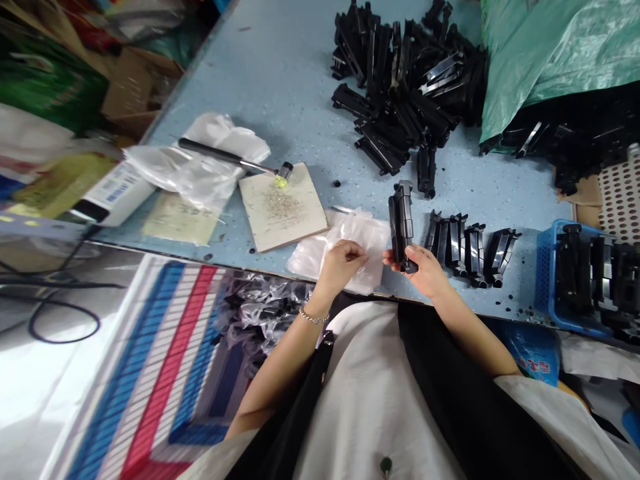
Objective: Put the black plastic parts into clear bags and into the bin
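Note:
My right hand is closed around the lower end of black plastic parts, held upright side by side above the table edge. My left hand is pinched, its fingertips on a clear plastic bag from the thin stack that lies under it. Just right of my right hand, several black parts stand in a row on the blue table. A larger heap of the same black parts lies farther back.
A hammer rests across crumpled plastic bags and a square board at left. A green sack spills black parts at the back right. A blue basket holds more. Bagged parts fill a striped container below the table.

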Available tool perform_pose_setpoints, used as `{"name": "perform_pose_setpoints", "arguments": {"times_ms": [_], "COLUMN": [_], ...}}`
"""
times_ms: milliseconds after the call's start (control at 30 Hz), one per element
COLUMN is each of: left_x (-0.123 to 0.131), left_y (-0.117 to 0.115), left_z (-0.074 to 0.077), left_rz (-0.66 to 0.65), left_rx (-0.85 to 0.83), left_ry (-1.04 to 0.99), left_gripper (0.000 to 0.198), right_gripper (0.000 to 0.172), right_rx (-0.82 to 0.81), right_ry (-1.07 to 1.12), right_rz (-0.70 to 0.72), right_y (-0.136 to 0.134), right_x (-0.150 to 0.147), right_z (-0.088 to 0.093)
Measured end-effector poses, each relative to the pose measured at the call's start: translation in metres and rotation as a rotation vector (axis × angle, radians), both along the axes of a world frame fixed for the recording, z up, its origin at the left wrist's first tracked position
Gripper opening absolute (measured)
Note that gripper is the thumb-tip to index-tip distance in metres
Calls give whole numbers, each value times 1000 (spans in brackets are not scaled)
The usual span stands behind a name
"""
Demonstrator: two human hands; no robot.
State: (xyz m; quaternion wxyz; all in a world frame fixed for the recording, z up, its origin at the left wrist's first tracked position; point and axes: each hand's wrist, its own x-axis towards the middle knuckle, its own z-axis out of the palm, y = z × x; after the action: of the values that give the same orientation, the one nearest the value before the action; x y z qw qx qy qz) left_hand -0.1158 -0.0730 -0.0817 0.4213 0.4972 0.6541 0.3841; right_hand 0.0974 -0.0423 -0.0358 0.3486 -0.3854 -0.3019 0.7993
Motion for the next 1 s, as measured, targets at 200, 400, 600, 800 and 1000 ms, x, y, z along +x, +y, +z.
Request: {"name": "perform_pose_setpoints", "arguments": {"times_ms": [200, 400, 600, 800, 1000], "left_x": [3, -11, -19, -25, -20], "left_y": [-7, -19, -10, -18, -31], "left_z": [11, 32, 22, 14, 17], "left_rz": [15, -218, -147, -279, -358], "left_rx": [64, 340, 268, 283, 472], "left_ry": [86, 589, 485, 379, 569], "left_gripper": [11, 31, 32, 56, 71], "right_gripper": [37, 32, 46, 45, 40], "right_rx": [-119, -128, -133, -561, -596], "right_ry": [129, 53, 146, 249, 342], "right_rz": [-7, -55, 424, 512, 406], "right_y": [3, 3, -27, -40, -29], "right_x": [-20, -18, 34, 31, 18], "right_z": [-14, -22, -4, -31, -34]}}
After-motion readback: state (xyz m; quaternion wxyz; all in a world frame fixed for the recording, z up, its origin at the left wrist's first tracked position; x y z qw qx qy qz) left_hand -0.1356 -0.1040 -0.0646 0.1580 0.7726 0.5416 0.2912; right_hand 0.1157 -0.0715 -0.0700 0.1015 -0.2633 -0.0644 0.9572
